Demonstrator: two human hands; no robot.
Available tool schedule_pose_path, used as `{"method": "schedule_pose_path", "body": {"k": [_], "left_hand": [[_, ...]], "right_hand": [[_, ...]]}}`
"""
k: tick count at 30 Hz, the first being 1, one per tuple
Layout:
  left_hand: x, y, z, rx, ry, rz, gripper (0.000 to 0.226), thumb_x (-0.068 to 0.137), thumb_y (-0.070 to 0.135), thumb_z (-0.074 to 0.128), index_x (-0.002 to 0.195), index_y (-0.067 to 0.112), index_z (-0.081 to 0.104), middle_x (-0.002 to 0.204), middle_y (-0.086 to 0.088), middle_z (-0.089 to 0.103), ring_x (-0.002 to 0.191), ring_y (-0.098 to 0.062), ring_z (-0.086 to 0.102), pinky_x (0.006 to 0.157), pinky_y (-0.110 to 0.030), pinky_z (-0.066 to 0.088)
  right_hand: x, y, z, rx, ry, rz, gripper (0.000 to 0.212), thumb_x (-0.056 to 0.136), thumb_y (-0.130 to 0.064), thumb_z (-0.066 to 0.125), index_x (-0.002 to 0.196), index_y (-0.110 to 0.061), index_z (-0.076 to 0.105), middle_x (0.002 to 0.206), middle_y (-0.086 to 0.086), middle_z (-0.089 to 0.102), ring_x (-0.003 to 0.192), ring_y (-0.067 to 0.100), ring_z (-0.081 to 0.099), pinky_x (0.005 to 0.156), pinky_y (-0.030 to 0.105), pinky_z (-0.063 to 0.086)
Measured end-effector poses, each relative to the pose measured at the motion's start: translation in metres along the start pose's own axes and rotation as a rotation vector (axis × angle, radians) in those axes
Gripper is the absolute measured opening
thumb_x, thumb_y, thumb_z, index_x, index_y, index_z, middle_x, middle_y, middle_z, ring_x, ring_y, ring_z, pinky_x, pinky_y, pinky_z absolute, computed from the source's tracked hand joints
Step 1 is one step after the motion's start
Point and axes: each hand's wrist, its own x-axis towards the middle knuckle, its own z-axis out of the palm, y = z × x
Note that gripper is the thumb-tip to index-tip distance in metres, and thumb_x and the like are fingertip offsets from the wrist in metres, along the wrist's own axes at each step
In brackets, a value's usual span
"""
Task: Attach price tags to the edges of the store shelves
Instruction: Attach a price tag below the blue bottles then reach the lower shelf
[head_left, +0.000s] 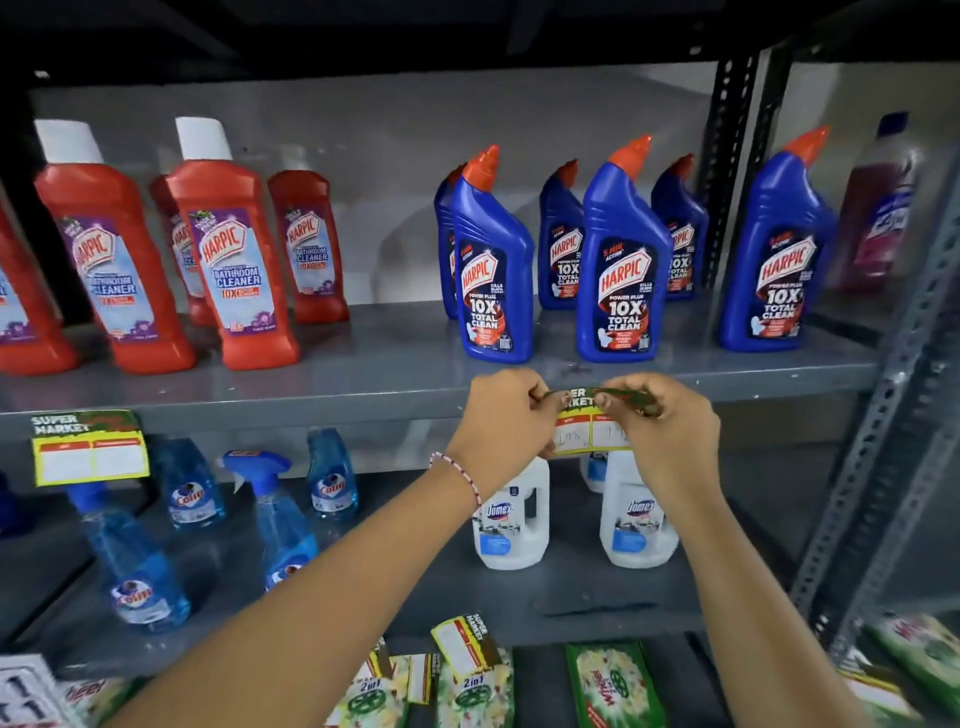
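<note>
Both hands press a "SUPER MARKET" price tag (584, 426) against the grey metal shelf edge (311, 410)

Left hand (506, 413) and right hand (667, 431) pinch the tag's folded green top strip, fingers closed on it — its yellow-bordered white boxes hang below. At 12 o'clock of the tag stand glossy blue Harpic bottles (621, 260) reading "10X TOTAL CLEAN"; at 9 o'clock, another tag (89, 448) already on the edge; at 6 o'clock, white Domex jugs (511, 514)

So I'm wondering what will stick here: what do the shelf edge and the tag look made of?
The shelf edge looks like grey painted metal: smooth, faintly glossy, with perforated steel posts beside it. The tag in both hands looks like thin printed paper or card, since its top strip folds easily; coating unclear.
</note>
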Motion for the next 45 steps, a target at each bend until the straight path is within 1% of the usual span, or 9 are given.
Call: {"method": "schedule_pose_path", "body": {"k": [9,18,23,27,33,36,38,39,45], "left_hand": [[0.002,0.000,0.004,0.015,0.005,-0.021,0.024,0.090,0.025,0.064,0.077,0.006,0.064,0.074,-0.011,0.075,0.058,-0.020,0.074,0.059,-0.040,0.063],[0.006,0.003,-0.010,0.043,-0.054,-0.133,0.046,0.087,0.039,0.066,0.067,-0.002,0.056,0.062,-0.017,0.071,0.039,-0.024,0.067,0.047,-0.041,0.061],[-0.003,-0.010,-0.012,0.010,-0.031,-0.094,0.048,0.091,0.034,0.061,0.069,-0.008,0.058,0.061,-0.021,0.070,0.036,-0.020,0.065,0.041,-0.037,0.059],[-0.025,-0.048,-0.014,-0.124,-0.231,-0.132,0.037,0.090,0.027,0.066,0.072,-0.006,0.064,0.064,-0.016,0.072,0.046,-0.022,0.069,0.044,-0.026,0.057],[-0.063,-0.162,-0.006,0.161,-0.454,-0.221,0.005,0.079,0.014,0.075,0.083,0.010,0.077,0.086,-0.003,0.077,0.073,-0.012,0.067,0.073,-0.023,0.051],[-0.086,-0.216,-0.001,0.334,-0.614,-0.327,0.026,0.075,0.013,0.079,0.100,0.009,0.075,0.103,-0.005,0.075,0.092,-0.016,0.068,0.079,-0.020,0.047],[-0.102,-0.248,0.002,0.396,-0.653,-0.388,0.034,0.073,0.011,0.080,0.106,0.007,0.072,0.109,-0.008,0.074,0.100,-0.021,0.068,0.079,-0.019,0.044],[-0.109,-0.260,0.004,0.401,-0.648,-0.416,0.033,0.073,0.008,0.080,0.105,0.006,0.072,0.107,-0.010,0.074,0.099,-0.022,0.068,0.078,-0.019,0.045],[-0.126,-0.298,0.009,0.411,-0.520,-0.435,0.018,0.079,-0.001,0.063,0.082,0.008,0.078,0.089,-0.013,0.078,0.084,-0.025,0.071,0.072,-0.025,0.050]], "right_hand": [[0.002,0.006,0.008,-0.024,0.031,-0.039,0.011,0.082,-0.020,0.074,0.093,-0.019,0.074,0.083,-0.006,0.071,0.075,0.000,0.066,0.058,0.006,0.050],[0.011,0.015,0.005,-0.034,0.248,0.009,0.037,0.067,-0.035,0.086,0.090,-0.020,0.060,0.088,0.000,0.062,0.070,0.008,0.053,0.063,0.014,0.044],[0.000,0.015,0.007,0.062,0.375,0.031,0.024,0.081,-0.030,0.075,0.086,-0.018,0.054,0.074,-0.009,0.057,0.063,0.004,0.053,0.060,0.006,0.044],[-0.033,0.034,0.028,0.241,0.412,0.074,0.013,0.088,-0.019,0.066,0.087,-0.014,0.054,0.072,-0.012,0.054,0.061,-0.002,0.050,0.061,0.009,0.042],[-0.108,0.109,0.096,0.239,-0.026,0.345,0.008,0.087,-0.013,0.068,0.091,-0.018,0.063,0.082,0.001,0.068,0.073,0.011,0.060,0.072,0.028,0.048],[-0.147,0.140,0.130,0.172,-0.253,0.487,0.013,0.083,-0.006,0.070,0.088,-0.018,0.066,0.080,0.003,0.070,0.071,0.014,0.062,0.073,0.033,0.051],[-0.173,0.154,0.150,0.105,-0.362,0.504,0.010,0.082,-0.004,0.071,0.089,-0.011,0.072,0.082,0.004,0.072,0.073,0.011,0.063,0.075,0.024,0.054],[-0.184,0.158,0.159,0.057,-0.410,0.499,0.009,0.082,-0.005,0.071,0.090,-0.008,0.074,0.082,0.004,0.071,0.073,0.009,0.062,0.072,0.016,0.051],[-0.233,0.181,0.207,-0.122,-0.673,0.532,0.022,0.083,-0.023,0.065,0.084,-0.002,0.071,0.076,0.009,0.066,0.078,0.028,0.063,0.057,0.017,0.032]]}}
